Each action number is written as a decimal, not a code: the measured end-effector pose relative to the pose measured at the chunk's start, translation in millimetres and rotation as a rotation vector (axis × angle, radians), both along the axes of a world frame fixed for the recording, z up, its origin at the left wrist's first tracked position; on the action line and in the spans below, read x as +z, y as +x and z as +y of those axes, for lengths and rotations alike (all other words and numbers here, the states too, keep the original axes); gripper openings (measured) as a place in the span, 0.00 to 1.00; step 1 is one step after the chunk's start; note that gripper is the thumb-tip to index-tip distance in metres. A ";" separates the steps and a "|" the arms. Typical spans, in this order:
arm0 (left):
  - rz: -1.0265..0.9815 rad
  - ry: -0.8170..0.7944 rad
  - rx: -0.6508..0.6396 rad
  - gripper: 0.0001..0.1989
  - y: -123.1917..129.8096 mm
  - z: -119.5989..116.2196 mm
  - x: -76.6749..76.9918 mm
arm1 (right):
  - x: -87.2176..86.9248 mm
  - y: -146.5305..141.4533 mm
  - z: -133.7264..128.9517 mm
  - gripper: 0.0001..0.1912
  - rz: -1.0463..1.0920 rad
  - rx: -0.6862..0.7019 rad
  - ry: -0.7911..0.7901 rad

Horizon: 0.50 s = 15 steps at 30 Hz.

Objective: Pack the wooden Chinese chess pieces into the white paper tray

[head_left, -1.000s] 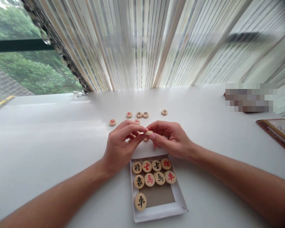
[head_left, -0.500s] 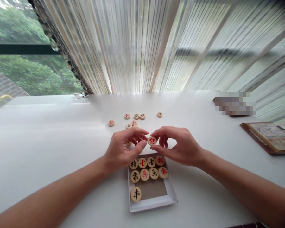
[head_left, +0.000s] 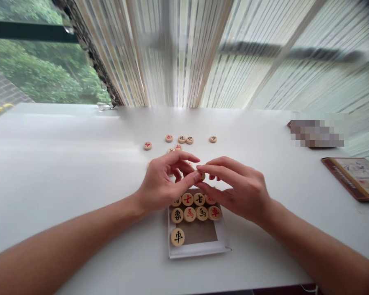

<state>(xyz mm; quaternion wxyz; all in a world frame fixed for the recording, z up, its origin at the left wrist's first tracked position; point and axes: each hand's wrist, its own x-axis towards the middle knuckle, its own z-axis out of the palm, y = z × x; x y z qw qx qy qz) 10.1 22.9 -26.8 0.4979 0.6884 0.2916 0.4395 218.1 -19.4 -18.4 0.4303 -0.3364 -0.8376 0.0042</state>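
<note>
A round wooden Chinese chess piece (head_left: 202,176) with a red character is pinched between both hands above the box's far edge, mostly covered by fingers. My left hand (head_left: 161,182) has its thumb against the piece, with its fingers curled behind. From the other side, my right hand (head_left: 244,186) grips it with thumb and fingertips. Below lies a shallow white box (head_left: 203,249) holding two rows of pieces, red and black, partly hidden by my hands. One black-marked piece (head_left: 177,237) sits alone in the near left of the box.
Several loose pieces lie beyond my hands, among them a red-marked one (head_left: 147,146) at left and a black-marked one (head_left: 213,139) at right. A brown-edged flat box or booklet (head_left: 353,178) rests at the right, with a blurred-out item behind it. Striped curtains (head_left: 178,53) hang along the far edge.
My left hand has closed in and now touches the piece with its thumb, covering part of it. My right fingers have shifted over it. The whole view has tilted slightly.
</note>
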 end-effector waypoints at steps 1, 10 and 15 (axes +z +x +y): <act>0.003 0.021 0.010 0.13 0.3 -0.5 0.1 | 1.1 -1.2 -1.4 0.11 -0.026 -0.021 0.021; 0.026 0.133 0.039 0.09 -0.4 -1.0 -0.3 | 8.6 -0.4 -14.8 0.15 -0.156 -0.070 -0.032; 0.005 0.081 0.034 0.09 -1.0 1.8 -4.3 | 15.5 6.8 -26.7 0.19 -0.134 -0.026 -0.109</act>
